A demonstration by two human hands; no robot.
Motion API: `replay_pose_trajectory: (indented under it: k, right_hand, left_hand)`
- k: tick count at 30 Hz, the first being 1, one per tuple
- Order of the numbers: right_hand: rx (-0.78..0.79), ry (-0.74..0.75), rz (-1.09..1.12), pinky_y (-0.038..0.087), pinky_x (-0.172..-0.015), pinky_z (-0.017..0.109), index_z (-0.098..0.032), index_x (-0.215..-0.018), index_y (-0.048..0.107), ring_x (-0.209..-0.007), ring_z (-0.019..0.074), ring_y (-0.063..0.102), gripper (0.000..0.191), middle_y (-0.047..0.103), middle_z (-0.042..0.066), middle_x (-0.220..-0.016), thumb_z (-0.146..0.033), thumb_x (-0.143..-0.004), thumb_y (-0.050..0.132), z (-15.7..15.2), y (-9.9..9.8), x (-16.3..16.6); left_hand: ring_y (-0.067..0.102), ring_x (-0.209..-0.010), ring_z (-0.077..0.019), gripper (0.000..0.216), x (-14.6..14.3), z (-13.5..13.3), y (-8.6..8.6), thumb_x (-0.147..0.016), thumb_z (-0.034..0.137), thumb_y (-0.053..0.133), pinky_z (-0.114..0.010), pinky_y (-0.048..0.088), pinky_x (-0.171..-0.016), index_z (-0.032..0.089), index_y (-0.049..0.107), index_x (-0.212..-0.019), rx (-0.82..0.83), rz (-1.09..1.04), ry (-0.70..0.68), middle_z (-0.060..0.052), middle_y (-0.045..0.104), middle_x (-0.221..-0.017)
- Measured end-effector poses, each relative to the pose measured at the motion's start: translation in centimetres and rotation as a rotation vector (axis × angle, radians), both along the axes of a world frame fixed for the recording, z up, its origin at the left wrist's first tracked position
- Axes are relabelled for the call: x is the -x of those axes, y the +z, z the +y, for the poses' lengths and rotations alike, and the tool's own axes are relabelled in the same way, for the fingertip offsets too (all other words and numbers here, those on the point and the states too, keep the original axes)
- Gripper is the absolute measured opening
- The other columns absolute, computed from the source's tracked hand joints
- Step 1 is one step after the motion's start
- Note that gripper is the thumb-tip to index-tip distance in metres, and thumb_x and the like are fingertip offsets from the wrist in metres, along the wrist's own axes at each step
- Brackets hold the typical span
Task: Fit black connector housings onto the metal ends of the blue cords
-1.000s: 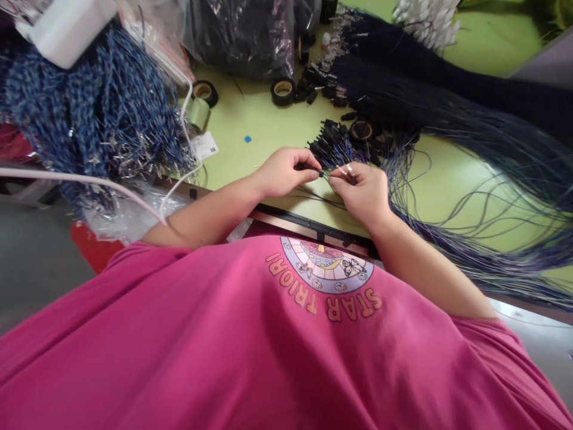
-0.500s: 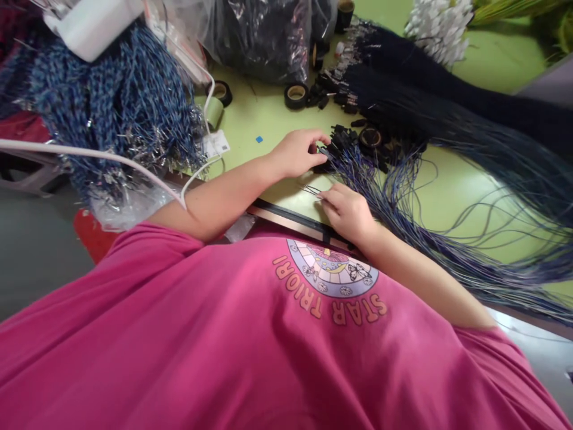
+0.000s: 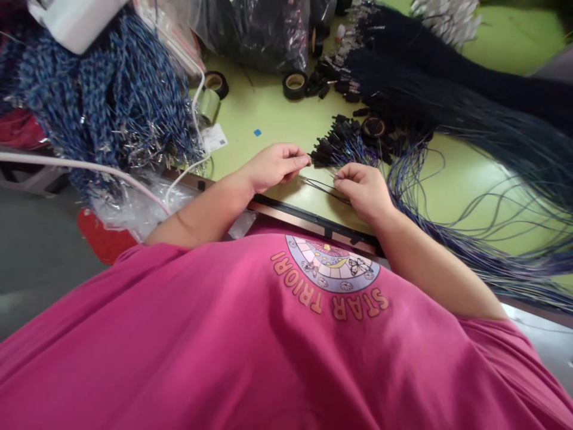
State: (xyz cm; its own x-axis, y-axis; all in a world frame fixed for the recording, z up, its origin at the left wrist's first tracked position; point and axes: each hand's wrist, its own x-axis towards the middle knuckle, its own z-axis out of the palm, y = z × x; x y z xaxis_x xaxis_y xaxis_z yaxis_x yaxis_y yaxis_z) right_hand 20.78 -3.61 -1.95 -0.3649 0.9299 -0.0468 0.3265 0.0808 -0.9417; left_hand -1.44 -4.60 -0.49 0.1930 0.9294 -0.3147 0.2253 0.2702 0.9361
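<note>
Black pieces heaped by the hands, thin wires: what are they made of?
Black pieces: probably moulded plastic, matte; the black looks dull and even.
Thin wires: likely plastic-coated metal, faintly glossy; they catch pale highlights and bend in smooth curves, cores unseen.

Over on the left, wires (image 3: 107, 101); far middle of the counter (image 3: 242, 116), a bag (image 3: 255, 36), tape roll (image 3: 295, 86) just before it; cables (image 3: 447, 77) sprawl right, connectors (image 3: 332, 142) beyond the right hand (image 3: 364, 190).

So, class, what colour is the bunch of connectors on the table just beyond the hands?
The bunch of connectors is black; the head view shows it best.
</note>
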Motion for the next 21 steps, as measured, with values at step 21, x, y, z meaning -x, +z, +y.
replay_pose_trajectory:
  k: [21]
  right_hand:
    - [-0.015, -0.03, -0.002, 0.039, -0.062, 0.027, -0.016, -0.072, 0.072, -0.061, 0.0118, 0.05, 0.016, 0.063, -0.001, -0.064, -0.032, -0.074, 0.068, -0.1, 0.2, -0.2]
  left_hand:
    - [0.036, -0.045, -0.005, 0.022, -1.9, 0.0, -1.0, -0.072, 0.028, 0.072, -0.022, 0.018, -0.044, 0.019, 0.06, -0.088, 0.116, -0.319, 0.046, 0.006, 0.044, -0.057]
